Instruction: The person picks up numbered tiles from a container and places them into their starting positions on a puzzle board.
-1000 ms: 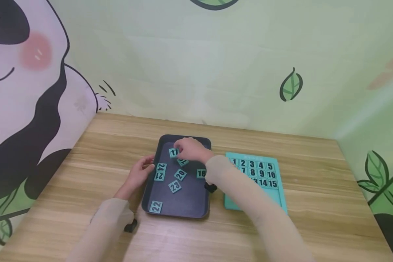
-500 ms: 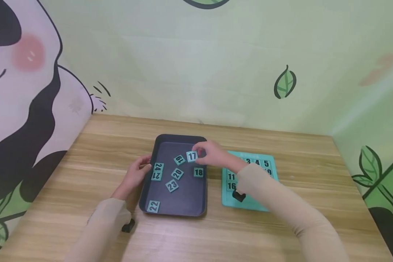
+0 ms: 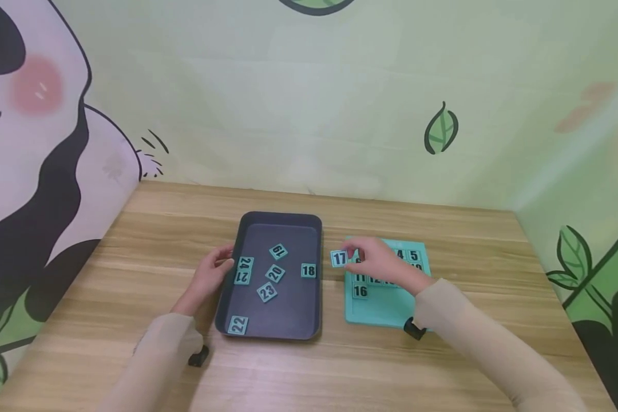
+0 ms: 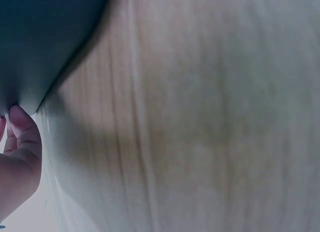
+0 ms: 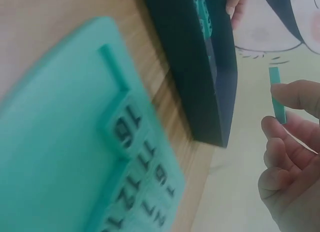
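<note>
Your right grip (image 3: 373, 260) pinches the 17 tile (image 3: 340, 258) over the gap between tray (image 3: 293, 312) and board (image 3: 353, 315), the bare spot (image 3: 384, 298) beside the 16 tile (image 3: 360, 291) lying nearer you and rightward, while your left grip (image 3: 210, 273) rests loosely at the tray's left rim.

Wooden table (image 3: 268, 375): dark tray (image 3: 294, 312), teal number board (image 3: 378, 309).

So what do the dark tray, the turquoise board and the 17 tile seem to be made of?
Dark tray: probably plastic with a low sheen, given its rounded corners; coated metal is possible.
Turquoise board: likely smooth moulded plastic, by its even colour and recessed bed.
17 tile: perhaps plastic too; its edge shows solid turquoise.
</note>
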The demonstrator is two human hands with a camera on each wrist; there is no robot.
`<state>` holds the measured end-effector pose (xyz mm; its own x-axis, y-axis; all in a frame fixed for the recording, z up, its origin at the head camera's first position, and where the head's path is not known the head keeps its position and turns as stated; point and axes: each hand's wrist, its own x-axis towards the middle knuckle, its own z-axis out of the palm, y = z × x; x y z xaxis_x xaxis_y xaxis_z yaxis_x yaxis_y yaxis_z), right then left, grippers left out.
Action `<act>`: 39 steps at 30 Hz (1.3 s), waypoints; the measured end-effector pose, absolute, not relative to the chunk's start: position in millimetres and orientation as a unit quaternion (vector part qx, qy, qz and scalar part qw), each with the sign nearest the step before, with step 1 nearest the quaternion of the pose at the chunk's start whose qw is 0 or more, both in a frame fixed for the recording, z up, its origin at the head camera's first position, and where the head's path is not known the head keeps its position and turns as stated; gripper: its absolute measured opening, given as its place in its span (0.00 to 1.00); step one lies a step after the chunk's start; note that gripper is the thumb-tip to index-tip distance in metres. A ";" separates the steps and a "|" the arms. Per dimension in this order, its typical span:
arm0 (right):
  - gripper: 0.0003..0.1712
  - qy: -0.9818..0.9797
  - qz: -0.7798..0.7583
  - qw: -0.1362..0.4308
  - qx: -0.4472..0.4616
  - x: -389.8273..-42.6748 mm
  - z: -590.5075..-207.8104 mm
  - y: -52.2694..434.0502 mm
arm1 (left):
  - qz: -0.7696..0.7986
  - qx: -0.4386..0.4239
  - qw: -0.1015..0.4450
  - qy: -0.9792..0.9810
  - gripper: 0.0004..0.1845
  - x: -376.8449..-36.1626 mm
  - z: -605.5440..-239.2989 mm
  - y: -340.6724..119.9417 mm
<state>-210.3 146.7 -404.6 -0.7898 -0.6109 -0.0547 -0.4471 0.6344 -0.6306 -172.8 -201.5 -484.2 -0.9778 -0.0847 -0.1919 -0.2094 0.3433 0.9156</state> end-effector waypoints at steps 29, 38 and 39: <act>0.20 0.933 -0.263 0.103 -0.225 -177.3 -464.2 213.3 | 0.560 -0.089 0.062 0.821 0.22 -173.5 -484.3 -202.3; 0.19 0.946 -0.224 0.084 -0.217 -171.8 -475.1 213.1 | 0.561 -0.090 0.061 0.821 0.22 -174.0 -485.0 -202.6; 0.19 0.947 -0.220 0.082 -0.218 -171.4 -475.5 212.8 | 0.561 -0.090 0.061 0.821 0.22 -174.1 -485.1 -202.5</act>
